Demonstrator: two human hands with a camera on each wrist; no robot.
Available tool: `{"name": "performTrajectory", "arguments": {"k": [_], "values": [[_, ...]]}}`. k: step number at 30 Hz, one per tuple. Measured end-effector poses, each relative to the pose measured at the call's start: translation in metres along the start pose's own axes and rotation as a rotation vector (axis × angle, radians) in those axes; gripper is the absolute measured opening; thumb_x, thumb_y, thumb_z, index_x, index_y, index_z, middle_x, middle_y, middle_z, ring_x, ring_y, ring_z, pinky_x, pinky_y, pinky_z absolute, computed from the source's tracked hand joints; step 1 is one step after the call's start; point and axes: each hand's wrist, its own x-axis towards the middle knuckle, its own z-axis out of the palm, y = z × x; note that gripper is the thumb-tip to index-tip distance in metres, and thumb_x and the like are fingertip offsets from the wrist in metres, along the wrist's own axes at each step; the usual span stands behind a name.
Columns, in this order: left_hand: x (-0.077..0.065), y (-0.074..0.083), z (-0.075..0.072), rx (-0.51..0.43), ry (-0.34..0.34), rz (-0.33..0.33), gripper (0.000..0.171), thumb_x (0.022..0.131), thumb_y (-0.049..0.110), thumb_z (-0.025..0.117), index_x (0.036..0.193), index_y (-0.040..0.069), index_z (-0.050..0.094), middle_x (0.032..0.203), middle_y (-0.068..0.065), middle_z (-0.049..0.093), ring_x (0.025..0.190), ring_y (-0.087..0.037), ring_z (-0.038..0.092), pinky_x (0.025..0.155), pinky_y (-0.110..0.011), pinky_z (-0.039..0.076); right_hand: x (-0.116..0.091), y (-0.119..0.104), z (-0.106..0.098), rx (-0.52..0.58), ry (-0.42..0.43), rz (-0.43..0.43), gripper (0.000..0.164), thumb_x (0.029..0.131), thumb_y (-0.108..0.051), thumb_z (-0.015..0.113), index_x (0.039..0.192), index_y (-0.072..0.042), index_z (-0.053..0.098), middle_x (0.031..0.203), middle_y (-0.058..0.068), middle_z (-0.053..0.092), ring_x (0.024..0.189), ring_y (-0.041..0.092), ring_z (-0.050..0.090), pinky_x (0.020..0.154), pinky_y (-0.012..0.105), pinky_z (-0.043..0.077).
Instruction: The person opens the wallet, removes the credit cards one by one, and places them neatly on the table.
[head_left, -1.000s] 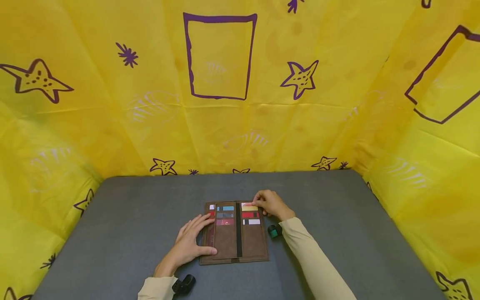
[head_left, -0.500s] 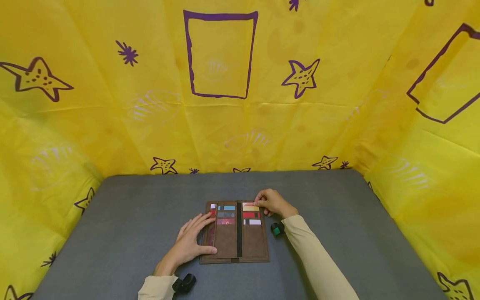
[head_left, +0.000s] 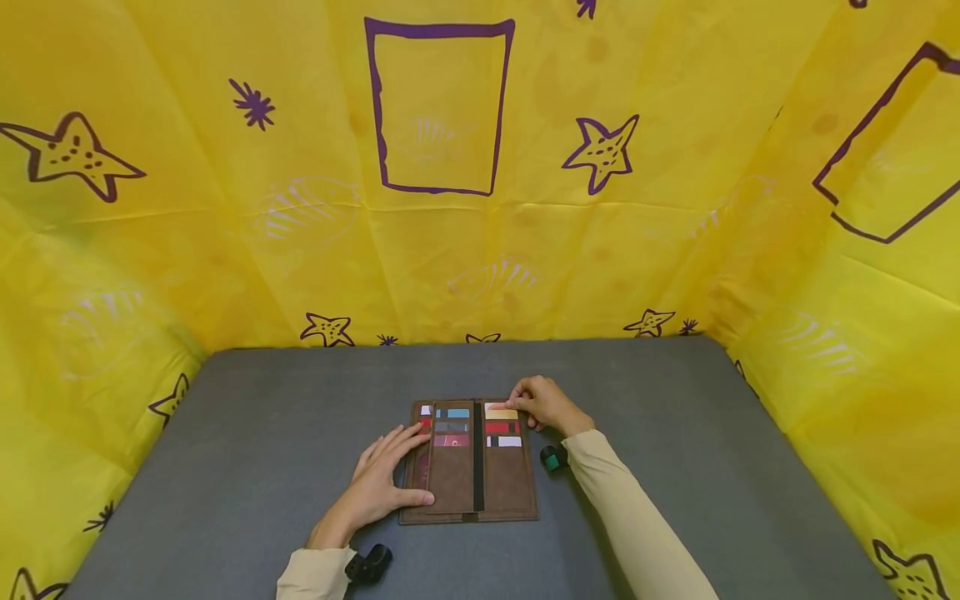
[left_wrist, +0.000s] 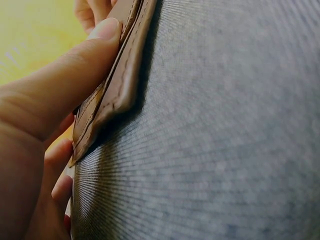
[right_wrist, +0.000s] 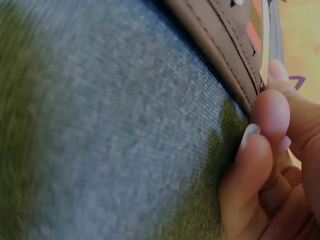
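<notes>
A brown wallet (head_left: 453, 479) lies unfolded on the grey table, with several cards showing in slots on both sides of its black centre strip. My left hand (head_left: 377, 487) rests along its left edge, fingers spread; the thumb presses on the lower left panel, as the left wrist view also shows. At the upper right corner, the thumb and index finger of my right hand (head_left: 547, 406) pinch the edge of a yellow and white card (head_left: 498, 411) in the top slot. Most of that card sits inside the slot. In the right wrist view, the card's edge (right_wrist: 265, 45) meets my fingertips.
The grey tabletop (head_left: 285, 433) stretches around the wallet. Yellow cloth (head_left: 442, 275) with purple drawings hangs behind it and on both sides. A black wrist device (head_left: 369, 564) sits at my left cuff, and another (head_left: 553, 458) beside my right wrist.
</notes>
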Motion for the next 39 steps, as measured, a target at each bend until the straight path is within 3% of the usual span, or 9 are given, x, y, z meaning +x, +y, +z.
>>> {"name": "performTrajectory", "arguments": {"k": [13,21,30,39], "values": [[0.001,0.000,0.000,-0.005,0.015,0.001,0.090,0.068,0.048,0.087,0.146,0.021,0.050,0.160,-0.005,0.037,0.152,-0.037,0.020,0.117,-0.063,0.007,-0.001,-0.001,-0.004,0.035,-0.046,-0.004,0.013,0.094,-0.018,0.068,0.092,-0.005,0.070,0.064,-0.001,0.057,0.045,0.008,0.052,0.046,0.025,0.052],[0.000,0.001,0.000,0.007,0.013,0.010,0.090,0.069,0.048,0.086,0.146,0.020,0.050,0.160,-0.006,0.037,0.152,-0.037,0.021,0.116,-0.064,0.008,0.000,-0.002,-0.003,0.002,-0.046,0.003,0.014,0.094,-0.018,0.068,0.091,-0.005,0.069,0.063,0.000,0.055,0.045,0.009,0.051,0.045,0.024,0.051],[0.001,0.008,-0.004,-0.012,0.000,-0.024,0.088,0.068,0.042,0.089,0.144,0.017,0.052,0.160,-0.008,0.037,0.151,-0.039,0.021,0.113,-0.069,0.013,0.000,-0.002,0.000,-0.023,-0.022,-0.002,0.014,0.095,-0.020,0.068,0.091,-0.007,0.070,0.063,0.000,0.055,0.046,0.009,0.052,0.045,0.024,0.050],[0.000,0.015,-0.011,-0.004,0.001,0.032,0.078,0.072,0.030,0.088,0.140,0.014,0.055,0.153,-0.011,0.046,0.143,-0.041,0.037,0.109,-0.069,0.024,-0.002,-0.001,-0.001,-0.035,-0.026,0.008,0.015,0.096,-0.020,0.066,0.093,-0.006,0.070,0.064,0.000,0.055,0.046,0.009,0.051,0.046,0.023,0.050]]}}
